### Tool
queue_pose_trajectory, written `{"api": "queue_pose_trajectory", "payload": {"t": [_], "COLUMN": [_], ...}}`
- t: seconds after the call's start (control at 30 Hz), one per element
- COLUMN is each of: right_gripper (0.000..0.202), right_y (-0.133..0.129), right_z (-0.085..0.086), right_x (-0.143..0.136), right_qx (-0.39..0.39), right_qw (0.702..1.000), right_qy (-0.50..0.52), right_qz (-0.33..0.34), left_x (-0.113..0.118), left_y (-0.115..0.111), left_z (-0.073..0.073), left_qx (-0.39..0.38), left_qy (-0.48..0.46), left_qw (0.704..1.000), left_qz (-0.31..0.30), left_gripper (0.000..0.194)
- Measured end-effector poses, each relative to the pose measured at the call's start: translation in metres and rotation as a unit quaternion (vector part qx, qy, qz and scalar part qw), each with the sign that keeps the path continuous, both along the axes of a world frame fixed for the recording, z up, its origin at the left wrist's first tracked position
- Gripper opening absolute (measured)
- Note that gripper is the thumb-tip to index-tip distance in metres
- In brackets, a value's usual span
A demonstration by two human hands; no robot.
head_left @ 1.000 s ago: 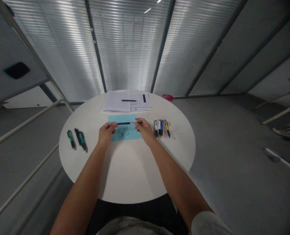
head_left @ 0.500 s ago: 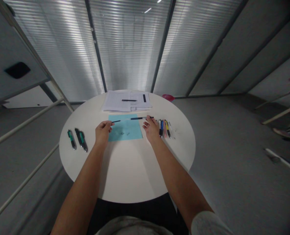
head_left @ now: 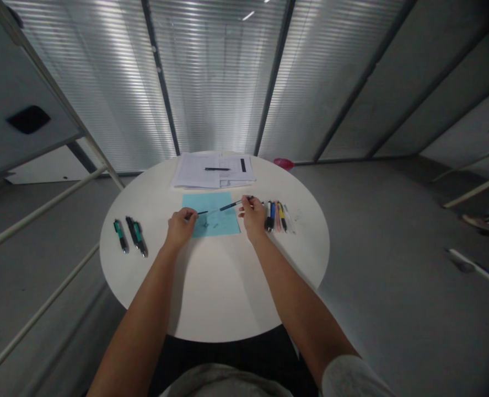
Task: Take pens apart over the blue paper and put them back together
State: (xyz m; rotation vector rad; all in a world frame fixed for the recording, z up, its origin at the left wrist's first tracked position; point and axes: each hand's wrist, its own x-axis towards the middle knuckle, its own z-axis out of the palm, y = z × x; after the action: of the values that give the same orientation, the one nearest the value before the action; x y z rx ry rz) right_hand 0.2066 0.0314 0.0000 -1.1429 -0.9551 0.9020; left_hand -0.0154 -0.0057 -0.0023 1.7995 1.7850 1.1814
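My left hand (head_left: 180, 226) is closed in a pinch over the left side of a light blue sheet (head_left: 223, 225). A thin dark rod (head_left: 203, 212), much like a pen refill, sticks out to the right from its fingertips. My right hand (head_left: 253, 216), at the sheet's right edge, is closed on a slim dark pen (head_left: 229, 207) with a pale band, tilted down to the left. A faint clear stretch lies between rod and pen; whether they join I cannot tell. Small dark bits (head_left: 211, 225) lie on the sheet.
Right of my right hand lies a row of several pens (head_left: 278, 216). Green-and-black pens (head_left: 136, 236) lie at the left of the round white table (head_left: 223, 292). Papers (head_left: 197, 172) with a black pen (head_left: 217, 169) on top are at the back. A metal frame (head_left: 46, 207) stands left.
My left hand has moved right and slightly nearer to me with the rod. The pen in my right hand has tilted, its left end now lower, and the two pieces are closer together.
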Motion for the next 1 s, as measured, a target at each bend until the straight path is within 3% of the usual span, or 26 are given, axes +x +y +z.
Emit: {"api": "queue_pose_trajectory", "payload": {"t": [0.17, 0.3, 0.7, 1.0], "right_gripper": [0.029, 0.026, 0.026, 0.012], "right_y": [-0.007, -0.012, -0.024, -0.019], "right_z": [0.002, 0.006, 0.017, 0.013], "right_x": [-0.002, -0.003, -0.004, -0.003], "right_qx": [0.064, 0.115, 0.131, 0.163], "right_qw": [0.986, 0.970, 0.955, 0.959], "right_qy": [-0.154, -0.216, -0.263, -0.230], "right_qz": [-0.003, 0.001, 0.035, -0.034], "left_x": [0.002, 0.003, 0.004, 0.001], "left_y": [-0.002, -0.002, -0.001, -0.001], "left_z": [0.000, -0.002, -0.007, -0.002], "left_qx": [-0.039, -0.050, -0.059, -0.036], "left_qy": [0.105, 0.146, 0.181, 0.113], "left_qw": [0.994, 0.988, 0.981, 0.992], "left_qz": [0.015, 0.021, 0.024, 0.052], "left_gripper": [0.018, 0.020, 0.023, 0.022]}}
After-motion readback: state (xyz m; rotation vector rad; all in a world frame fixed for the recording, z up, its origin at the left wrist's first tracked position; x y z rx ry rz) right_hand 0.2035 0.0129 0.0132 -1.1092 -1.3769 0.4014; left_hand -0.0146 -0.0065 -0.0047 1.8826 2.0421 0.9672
